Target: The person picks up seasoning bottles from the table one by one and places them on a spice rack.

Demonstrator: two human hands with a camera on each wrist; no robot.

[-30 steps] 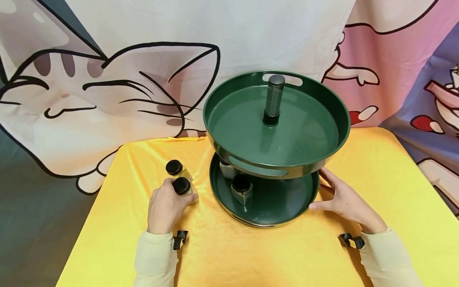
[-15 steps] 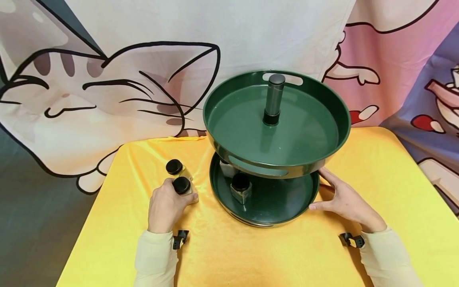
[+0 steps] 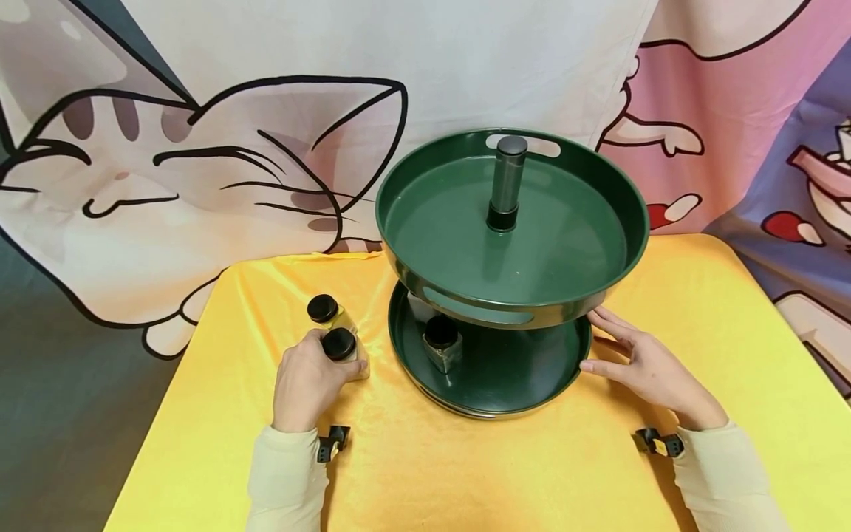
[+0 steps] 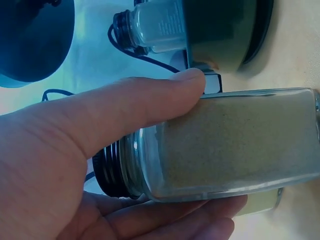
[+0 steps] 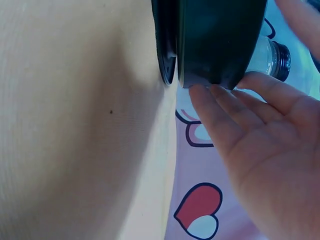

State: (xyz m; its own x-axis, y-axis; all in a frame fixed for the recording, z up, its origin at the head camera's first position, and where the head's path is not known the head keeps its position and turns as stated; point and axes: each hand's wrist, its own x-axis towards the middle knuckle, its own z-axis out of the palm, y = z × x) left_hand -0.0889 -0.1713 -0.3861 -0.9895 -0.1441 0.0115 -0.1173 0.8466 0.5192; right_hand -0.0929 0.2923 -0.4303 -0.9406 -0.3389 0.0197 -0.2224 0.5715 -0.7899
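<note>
A square glass jar of pale powder with a black lid (image 4: 240, 145) stands on the left of the table, gripped by my left hand (image 3: 302, 388) between thumb and fingers. Right behind it is a similar jar with yellowish contents (image 3: 324, 310). To their right rises a two-tier green turntable rack. On its lower tray (image 3: 505, 391), a dark-lidded glass jar (image 3: 444, 356) stands at the left, with a paler jar (image 3: 419, 309) mostly hidden under the upper tray (image 3: 439, 229). My right hand (image 3: 648, 373) touches the lower tray's right wall with extended fingertips (image 5: 197, 92).
A yellow cloth (image 3: 425, 473) covers the table. A dark post (image 3: 507, 177) stands up through the upper tray, which overhangs the back of the lower one. Cartoon-printed curtains (image 3: 266, 44) hang close behind the table.
The jars on the lower tray have shifted slightly left and back as the tray turns. My right hand has slid a little back along its rim. The left hand has stayed nearly still.
</note>
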